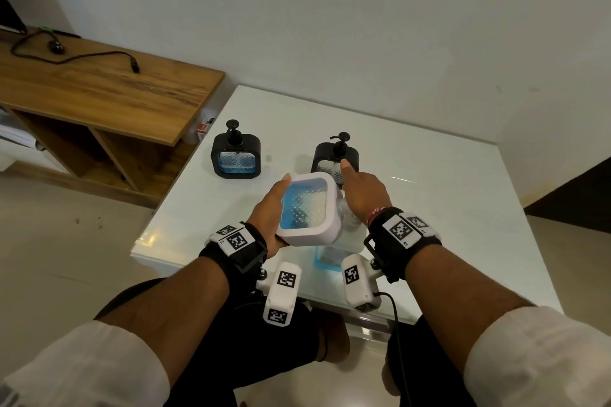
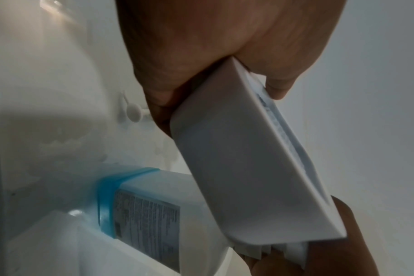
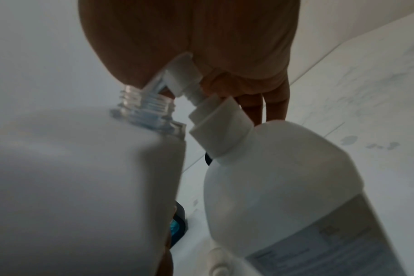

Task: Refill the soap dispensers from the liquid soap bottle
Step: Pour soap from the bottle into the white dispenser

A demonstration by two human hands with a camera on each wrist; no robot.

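Observation:
My left hand (image 1: 272,208) grips a white-framed square soap dispenser (image 1: 305,208) holding blue liquid, tilted sideways above the glass table (image 1: 429,201). In the right wrist view its clear threaded neck (image 3: 147,110) is uncapped and sits right beside the pump nozzle of the white liquid soap bottle (image 3: 284,186). My right hand (image 1: 360,188) rests on top of the bottle's pump head (image 3: 182,74), index finger pointing straight ahead. The bottle (image 2: 149,205) has a blue band and a printed label; in the head view my hands mostly hide it.
Two black-framed dispensers with pumps stand further back: one with blue liquid (image 1: 235,155) at the left, one (image 1: 334,155) partly behind my right index finger. A small white round part (image 2: 132,112) lies on the table. A wooden shelf unit (image 1: 99,89) stands left of the table.

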